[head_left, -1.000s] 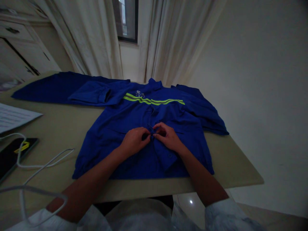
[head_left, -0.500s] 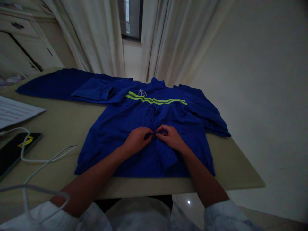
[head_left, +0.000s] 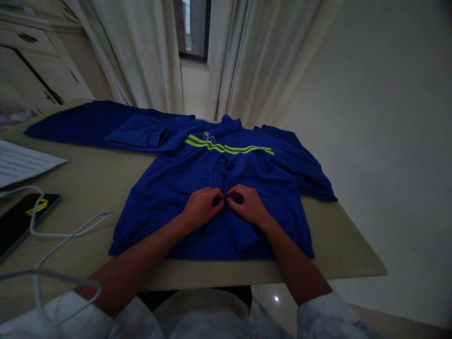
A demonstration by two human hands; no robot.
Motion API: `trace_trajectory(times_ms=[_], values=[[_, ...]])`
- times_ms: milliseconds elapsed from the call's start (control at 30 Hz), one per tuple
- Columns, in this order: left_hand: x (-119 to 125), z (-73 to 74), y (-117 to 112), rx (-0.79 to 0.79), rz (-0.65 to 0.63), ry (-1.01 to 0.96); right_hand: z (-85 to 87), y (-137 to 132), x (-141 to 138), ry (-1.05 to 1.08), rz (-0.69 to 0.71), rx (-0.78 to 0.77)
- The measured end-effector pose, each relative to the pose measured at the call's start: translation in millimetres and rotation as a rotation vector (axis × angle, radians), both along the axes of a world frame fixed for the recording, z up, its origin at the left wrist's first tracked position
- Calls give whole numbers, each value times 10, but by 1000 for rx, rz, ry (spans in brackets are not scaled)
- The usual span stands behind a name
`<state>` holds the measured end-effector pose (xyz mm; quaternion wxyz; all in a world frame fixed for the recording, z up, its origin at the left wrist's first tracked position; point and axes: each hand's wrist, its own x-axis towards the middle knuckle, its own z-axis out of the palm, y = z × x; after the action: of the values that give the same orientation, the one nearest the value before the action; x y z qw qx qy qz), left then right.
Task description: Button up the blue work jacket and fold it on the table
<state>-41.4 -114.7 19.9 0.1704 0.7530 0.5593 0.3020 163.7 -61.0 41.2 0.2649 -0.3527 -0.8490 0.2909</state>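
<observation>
A blue work jacket [head_left: 197,169] with yellow-green and grey stripes across its chest lies front up, collar away from me. My left hand [head_left: 204,205] pinches one front edge of it near the middle. From the other side my right hand [head_left: 249,203] pinches the opposite edge, fingertips touching or nearly touching those of the left. What exactly sits between the fingertips is too small to make out. Below my right hand the front flap [head_left: 245,233] is turned over and shows a round button or snap. Above the hands the front gapes slightly.
The jacket lies on a beige table [head_left: 106,179]. To the left are a printed paper [head_left: 28,162], a black phone [head_left: 21,223] with a yellow mark, and a white cable [head_left: 67,235]. More blue cloth [head_left: 77,125] lies at the far left. Curtains [head_left: 141,56] hang behind.
My right hand has shifted slightly left, its fingers curling closer against the left fingertips. The turned-over flap has moved a little left with it. My left hand stays nearly in place.
</observation>
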Motion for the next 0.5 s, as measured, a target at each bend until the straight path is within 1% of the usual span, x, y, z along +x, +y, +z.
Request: trace_trajectory(times_ms=[133, 233, 333, 500], values=[[18, 13, -14, 5, 47, 18, 13, -46, -11, -106, 5, 102], [4, 10, -1, 17, 22, -2, 4, -82, -31, -116, 7, 149], [-15, -7, 18, 21, -23, -30, -26, -99, -48, -95, -50, 147], [-31, -43, 30, 26, -26, -43, -46, -100, -51, -104, -84, 98]])
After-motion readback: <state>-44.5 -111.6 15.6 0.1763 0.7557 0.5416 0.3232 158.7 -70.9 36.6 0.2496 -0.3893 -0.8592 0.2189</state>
